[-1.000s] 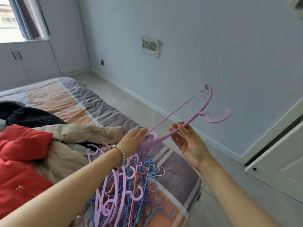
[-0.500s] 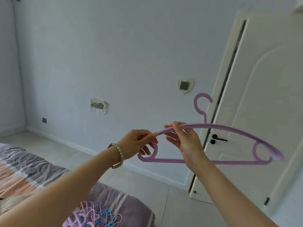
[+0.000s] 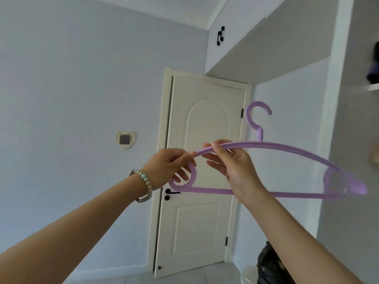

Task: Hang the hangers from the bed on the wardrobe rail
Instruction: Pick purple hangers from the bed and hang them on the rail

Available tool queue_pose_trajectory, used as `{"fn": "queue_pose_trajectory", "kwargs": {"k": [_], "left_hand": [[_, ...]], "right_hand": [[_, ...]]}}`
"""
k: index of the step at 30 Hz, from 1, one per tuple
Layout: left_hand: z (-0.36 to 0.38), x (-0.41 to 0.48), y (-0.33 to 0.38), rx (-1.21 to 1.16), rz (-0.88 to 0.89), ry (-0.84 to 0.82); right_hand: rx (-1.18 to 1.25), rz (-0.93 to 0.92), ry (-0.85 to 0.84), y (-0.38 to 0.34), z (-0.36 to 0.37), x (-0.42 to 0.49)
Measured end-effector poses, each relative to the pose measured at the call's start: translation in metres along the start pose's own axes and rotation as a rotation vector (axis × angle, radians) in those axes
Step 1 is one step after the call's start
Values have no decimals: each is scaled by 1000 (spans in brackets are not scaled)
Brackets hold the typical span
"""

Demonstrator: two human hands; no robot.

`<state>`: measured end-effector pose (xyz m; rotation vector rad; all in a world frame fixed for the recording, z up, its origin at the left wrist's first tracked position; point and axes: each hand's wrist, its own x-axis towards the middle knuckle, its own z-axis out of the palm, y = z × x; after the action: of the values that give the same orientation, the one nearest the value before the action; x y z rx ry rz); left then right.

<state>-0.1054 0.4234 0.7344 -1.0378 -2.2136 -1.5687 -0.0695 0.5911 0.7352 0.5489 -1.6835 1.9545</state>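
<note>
A purple plastic hanger [image 3: 291, 149] is held upright in the air in front of me, hook up. My left hand [image 3: 170, 168], with a bead bracelet on the wrist, pinches its left end by the round loop. My right hand [image 3: 233, 162] grips the top arm just right of that, fingers curled over it. The wardrobe [image 3: 363, 99] shows only as a white side panel and a shelf edge at the far right; its rail is out of view. The bed and the other hangers are out of frame.
A white door [image 3: 196, 173] with a black handle stands shut straight ahead. A white overhead cabinet [image 3: 246, 44] runs above it. A black bag in a white bin [image 3: 268, 265] sits on the floor at the lower right. Pale walls fill the left.
My view has swung right and up, away from the bed to the door and wardrobe side. The hanger has come along in both hands and now sits level, hook up.
</note>
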Motion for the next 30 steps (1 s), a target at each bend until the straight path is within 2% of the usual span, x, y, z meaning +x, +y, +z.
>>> {"fn": "queue_pose_trajectory", "kwargs": {"k": [8, 18, 23, 26, 30], "left_hand": [[163, 79, 67, -108, 132, -133], [367, 158, 133, -245, 206, -137], [435, 187, 160, -244, 223, -176], [458, 203, 172, -297, 197, -250], [474, 224, 183, -248, 224, -274]], "right_hand": [[-89, -105, 254, -67, -168, -11], [-17, -338, 695, -123, -355, 4], [-102, -350, 756, -146, -433, 16], [-131, -342, 762, -159, -465, 27], [-119, -312, 745, -169, -499, 42]]}}
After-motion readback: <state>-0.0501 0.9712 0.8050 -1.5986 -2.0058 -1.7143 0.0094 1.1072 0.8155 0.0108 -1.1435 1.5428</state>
